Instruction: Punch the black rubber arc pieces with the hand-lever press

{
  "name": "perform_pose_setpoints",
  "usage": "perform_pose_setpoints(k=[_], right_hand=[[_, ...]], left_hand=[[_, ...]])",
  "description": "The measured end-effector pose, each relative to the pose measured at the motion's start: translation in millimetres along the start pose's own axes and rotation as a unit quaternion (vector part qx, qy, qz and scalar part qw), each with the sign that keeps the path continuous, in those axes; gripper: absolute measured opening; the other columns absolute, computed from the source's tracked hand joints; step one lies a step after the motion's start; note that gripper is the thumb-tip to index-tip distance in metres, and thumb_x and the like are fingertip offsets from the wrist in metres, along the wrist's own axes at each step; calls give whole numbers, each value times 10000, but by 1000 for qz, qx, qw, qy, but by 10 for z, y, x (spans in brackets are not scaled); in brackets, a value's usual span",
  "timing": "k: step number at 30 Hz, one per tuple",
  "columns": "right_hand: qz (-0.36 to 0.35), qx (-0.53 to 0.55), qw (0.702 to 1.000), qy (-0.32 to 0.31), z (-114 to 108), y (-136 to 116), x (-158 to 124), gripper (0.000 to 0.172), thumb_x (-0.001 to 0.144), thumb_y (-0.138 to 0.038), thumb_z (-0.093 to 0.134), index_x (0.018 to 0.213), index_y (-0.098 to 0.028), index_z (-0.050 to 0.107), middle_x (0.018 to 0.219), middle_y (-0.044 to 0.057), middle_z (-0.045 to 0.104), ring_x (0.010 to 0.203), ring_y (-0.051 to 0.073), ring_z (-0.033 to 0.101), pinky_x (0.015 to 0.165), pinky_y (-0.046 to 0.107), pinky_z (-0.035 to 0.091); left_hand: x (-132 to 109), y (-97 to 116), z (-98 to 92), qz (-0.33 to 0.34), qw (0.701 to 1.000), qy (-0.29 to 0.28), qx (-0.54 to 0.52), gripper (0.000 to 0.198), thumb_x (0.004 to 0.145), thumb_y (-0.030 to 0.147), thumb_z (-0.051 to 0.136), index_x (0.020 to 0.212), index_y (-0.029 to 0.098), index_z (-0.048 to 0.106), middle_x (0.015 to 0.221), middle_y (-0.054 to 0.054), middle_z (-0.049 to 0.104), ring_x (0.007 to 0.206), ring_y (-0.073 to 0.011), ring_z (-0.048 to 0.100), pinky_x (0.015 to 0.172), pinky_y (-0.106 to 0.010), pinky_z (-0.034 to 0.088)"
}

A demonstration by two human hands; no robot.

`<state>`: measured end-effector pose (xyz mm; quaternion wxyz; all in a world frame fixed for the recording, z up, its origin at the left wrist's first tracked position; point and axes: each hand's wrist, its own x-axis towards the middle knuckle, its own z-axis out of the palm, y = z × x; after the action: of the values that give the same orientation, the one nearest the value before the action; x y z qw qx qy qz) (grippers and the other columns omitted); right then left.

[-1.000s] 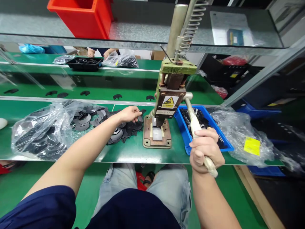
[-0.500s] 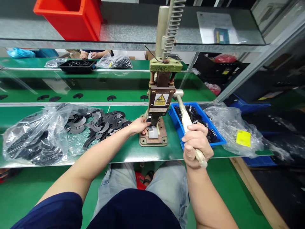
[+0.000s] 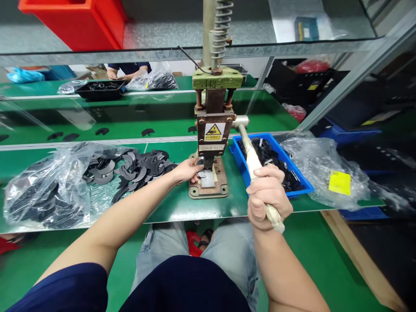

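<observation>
My left hand (image 3: 189,170) pinches a small black curved piece (image 3: 200,162) at the foot of the hand press (image 3: 212,132), just left of its ram. Part of the piece is hidden by my fingers and the ram. A pale plate (image 3: 208,180) lies on the press base (image 3: 222,177) in front of it. My right hand (image 3: 269,197) is wrapped round the press lever (image 3: 250,151), which is covered in light wrapping and slopes down toward me. Left of the press, several black curved pieces (image 3: 139,169) lie heaped, partly in a clear plastic bag (image 3: 48,190).
A blue tray (image 3: 303,189) of small black parts stands right of the press, beside a clear bag with a yellow label (image 3: 339,183). Behind, several curved pieces lie along a green strip (image 3: 123,123). A red bin (image 3: 104,26) sits on the shelf above. Across, another person's arms show near a black tray (image 3: 100,93).
The view has shifted slightly, so the press appears a little further left. Both hands keep their holds on the curved piece and the lever, with little visible movement.
</observation>
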<state>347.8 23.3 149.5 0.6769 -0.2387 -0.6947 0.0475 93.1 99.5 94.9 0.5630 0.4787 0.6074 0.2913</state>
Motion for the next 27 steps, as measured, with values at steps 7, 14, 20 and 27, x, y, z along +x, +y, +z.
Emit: perform_pose_setpoints(k=[7,14,20,27], right_hand=[[-17,31,998,48,74,7,31,328,965,-376,665,688,-241,554,675,-35,652,932,228,700,1109,596,470],[-14,-7,1000,5,-32,-1,27,278,960,-407,665,733,-261,597,724,-23,678,966,254,729,1100,611,487],[-21,-9,999,-26,-86,-17,44,225,937,-338,674,750,-251,586,752,-15,677,909,233,708,1053,590,525],[-37,19,999,-10,-36,22,72,185,888,-335,690,739,-265,605,702,-14,644,727,219,632,962,583,535]], left_hand=[[27,134,54,-33,997,6,69,177,1040,304,695,1152,182,633,501,53,594,396,-109,573,422,-164,429],[12,101,40,-34,999,21,6,298,922,388,846,1044,192,657,546,48,612,389,-98,560,434,-179,445],[-92,28,88,1,999,30,-29,233,993,349,754,1002,182,593,624,15,661,461,-123,635,469,-198,501],[-483,-111,-477,209,965,14,159,211,944,370,754,1074,204,747,985,-71,811,887,-200,774,798,-276,601]])
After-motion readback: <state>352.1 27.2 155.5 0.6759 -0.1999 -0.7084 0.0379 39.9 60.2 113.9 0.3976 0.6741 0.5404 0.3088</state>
